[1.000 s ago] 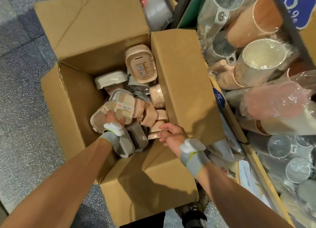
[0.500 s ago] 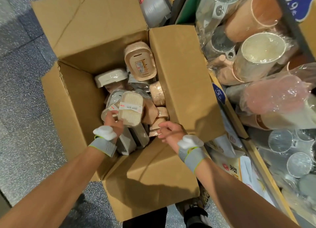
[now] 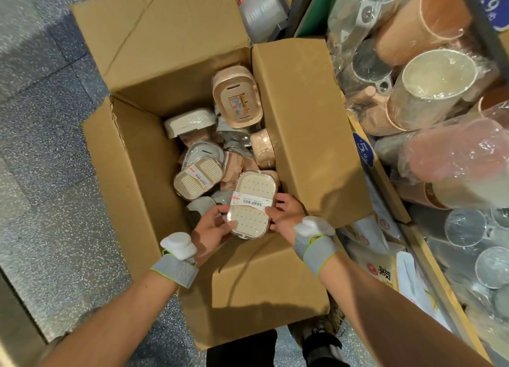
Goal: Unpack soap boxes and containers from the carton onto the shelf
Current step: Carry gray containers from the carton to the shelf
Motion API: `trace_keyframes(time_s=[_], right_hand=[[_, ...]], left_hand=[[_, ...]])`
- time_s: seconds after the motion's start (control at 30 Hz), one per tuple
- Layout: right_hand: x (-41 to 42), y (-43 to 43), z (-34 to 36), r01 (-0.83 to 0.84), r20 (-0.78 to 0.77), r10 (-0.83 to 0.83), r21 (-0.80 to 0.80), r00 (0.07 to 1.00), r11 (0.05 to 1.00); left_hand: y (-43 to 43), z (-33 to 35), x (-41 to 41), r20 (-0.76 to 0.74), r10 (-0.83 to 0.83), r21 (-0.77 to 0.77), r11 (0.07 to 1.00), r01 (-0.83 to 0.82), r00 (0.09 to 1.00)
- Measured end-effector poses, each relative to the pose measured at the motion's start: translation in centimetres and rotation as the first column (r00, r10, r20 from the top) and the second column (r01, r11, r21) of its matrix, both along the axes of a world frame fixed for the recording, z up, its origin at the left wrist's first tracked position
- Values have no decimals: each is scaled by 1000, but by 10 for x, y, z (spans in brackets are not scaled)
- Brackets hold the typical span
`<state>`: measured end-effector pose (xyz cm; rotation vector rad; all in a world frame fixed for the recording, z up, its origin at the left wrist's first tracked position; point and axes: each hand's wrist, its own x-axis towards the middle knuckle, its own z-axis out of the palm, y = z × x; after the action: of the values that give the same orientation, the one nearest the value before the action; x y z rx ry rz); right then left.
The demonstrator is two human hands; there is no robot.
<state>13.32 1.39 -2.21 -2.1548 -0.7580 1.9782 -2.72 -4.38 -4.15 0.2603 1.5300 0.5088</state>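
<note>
The soap box (image 3: 252,205) is in both hands, over the near right part of the open carton (image 3: 132,157). It is cream, wrapped in clear film, with a white band that reads "SOAP BOX" across its dotted face. The left grip (image 3: 210,230) holds its left edge: the thumb lies on the face and the fingers curl under it, out of sight. The right grip (image 3: 286,215) holds the right edge, with most of its fingers hidden behind the box. I cannot tell if the box touches the things below it.

Inside the carton lie many more wrapped pieces in a loose heap. A second box (image 3: 198,178) with a ribbed face and the same band lies tilted just left of the held one. Farther back there is a white lid (image 3: 190,121), and a pink tray (image 3: 237,99) leans on the right wall. The pieces deeper in the heap cover each other, and their shapes are hard to make out.

Each wrist carries a grey band (image 3: 316,252) with a white block on it.

The shelf (image 3: 384,174) stands just beside the carton on the right and is cut off by the frame. On it lie film-wrapped cups (image 3: 435,85) and, nearer, clear glasses (image 3: 465,226); glare blurs their edges. A blue price tag (image 3: 363,152) is partly behind the carton flap. The carton stands on a speckled floor (image 3: 41,174).
</note>
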Motion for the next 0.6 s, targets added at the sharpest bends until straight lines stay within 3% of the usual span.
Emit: trace_keyframes(time_s=[0.13,0.23,0.3,0.4,0.53,0.6], right_hand=[[2,0,0,110,-21,-110,-13,994,994],[7,1,1,127,-19,-127,-1,992,992],[11,0,0,110,-17,-110,-2,994,994],[16,0,-1,101,-32,-102,-22,994,995],[19,0,-1,100,-56,-101,-24,993,995],[20,-1,-3,84,-59,-85,-24,995,996]], left_hand=[[5,-4,-10,12,-59,30,998,59,998],[25,-13,-33,-264,-165,56,981,186,950],[43,-18,-47,-506,-122,94,976,195,854],[67,-33,-65,-693,-136,63,967,248,707],[87,-57,-77,-772,-474,-269,847,458,423],[92,-62,-77,-750,-557,-364,798,480,357]])
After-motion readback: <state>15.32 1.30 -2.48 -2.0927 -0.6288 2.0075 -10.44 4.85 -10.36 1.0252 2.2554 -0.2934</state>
